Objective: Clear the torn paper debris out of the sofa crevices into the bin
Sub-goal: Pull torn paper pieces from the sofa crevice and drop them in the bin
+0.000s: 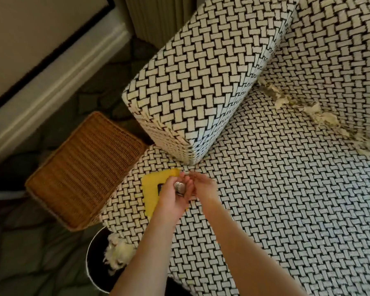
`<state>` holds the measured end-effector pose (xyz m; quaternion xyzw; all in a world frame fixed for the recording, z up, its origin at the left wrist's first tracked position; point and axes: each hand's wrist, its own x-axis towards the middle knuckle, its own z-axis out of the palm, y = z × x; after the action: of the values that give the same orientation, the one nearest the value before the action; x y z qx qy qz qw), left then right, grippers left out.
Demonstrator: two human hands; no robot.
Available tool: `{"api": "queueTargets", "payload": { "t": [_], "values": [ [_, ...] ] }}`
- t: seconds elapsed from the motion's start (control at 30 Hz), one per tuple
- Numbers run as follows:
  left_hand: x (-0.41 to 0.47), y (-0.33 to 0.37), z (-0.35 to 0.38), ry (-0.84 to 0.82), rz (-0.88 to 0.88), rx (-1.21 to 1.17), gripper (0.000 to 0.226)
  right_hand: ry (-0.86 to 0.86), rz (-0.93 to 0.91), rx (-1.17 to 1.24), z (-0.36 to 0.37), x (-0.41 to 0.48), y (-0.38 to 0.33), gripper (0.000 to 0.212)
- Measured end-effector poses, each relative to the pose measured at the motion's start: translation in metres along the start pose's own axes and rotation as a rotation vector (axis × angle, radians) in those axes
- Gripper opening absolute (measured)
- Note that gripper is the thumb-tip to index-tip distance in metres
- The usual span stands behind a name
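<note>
Just off the front corner of the armrest point(201, 82), both hands meet over the seat point(286, 199). Left hand point(170, 195) has its fingers curled round a small silvery stack point(179, 186), looks like coins, bit blurred. Right hand point(202, 184) sits right against it, fingers loosely curved and relaxed, tips touching the left hand. Yellow card point(153, 193) lies flat on the seat under the hands, near the armrest's front face. Paper debris point(308, 110) is well apart from the hands: a ragged line of shreds in the crevice between seat and backrest, starting at the armrest's rear inner corner and running off to the right. Bin point(89, 253) stands on the floor below and forward of the armrest, by the seat's front corner, with a clump of shreds point(118, 251) inside. Wicker basket point(83, 167) is on the floor on the armrest's outer side, touching the sofa's edge.
</note>
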<state>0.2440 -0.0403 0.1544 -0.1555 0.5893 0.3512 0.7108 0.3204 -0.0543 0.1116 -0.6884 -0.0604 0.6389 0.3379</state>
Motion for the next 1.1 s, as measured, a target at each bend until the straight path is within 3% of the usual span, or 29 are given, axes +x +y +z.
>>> {"api": "queueTargets", "payload": {
  "t": [0.1, 0.3, 0.37, 0.47, 0.63, 0.7, 0.93, 1.1],
  "values": [
    [-0.004, 0.012, -0.011, -0.008, 0.025, -0.033, 0.021, 0.022, -0.116, -0.35, 0.013, 0.006, 0.007, 0.031],
    [-0.013, 0.031, -0.027, 0.022, 0.069, -0.031, 0.019, -0.002, -0.21, -0.911, 0.034, -0.001, -0.001, 0.025],
    [-0.016, 0.035, -0.034, 0.016, 0.076, -0.029, 0.02, -0.003, -0.16, -0.845, 0.04, -0.007, 0.004, 0.023],
    [-0.022, 0.038, -0.042, -0.028, 0.077, -0.032, 0.019, -0.058, -0.061, -0.45, 0.043, -0.018, 0.008, 0.017],
    [-0.042, 0.036, -0.037, -0.22, 0.084, 0.016, 0.019, 0.099, -0.082, -0.082, 0.038, -0.039, -0.002, 0.02],
    [-0.051, 0.03, -0.031, -0.265, 0.062, 0.027, 0.021, 0.088, -0.087, 0.024, 0.033, -0.048, -0.007, 0.022],
    [-0.056, 0.029, -0.018, -0.242, 0.033, 0.046, 0.021, 0.07, 0.019, 0.12, 0.016, -0.054, -0.012, 0.01],
    [-0.057, 0.034, -0.006, -0.143, 0.106, 0.311, 0.021, 0.051, -0.036, 0.061, 0.016, -0.057, -0.015, 0.019]
  ]
}}
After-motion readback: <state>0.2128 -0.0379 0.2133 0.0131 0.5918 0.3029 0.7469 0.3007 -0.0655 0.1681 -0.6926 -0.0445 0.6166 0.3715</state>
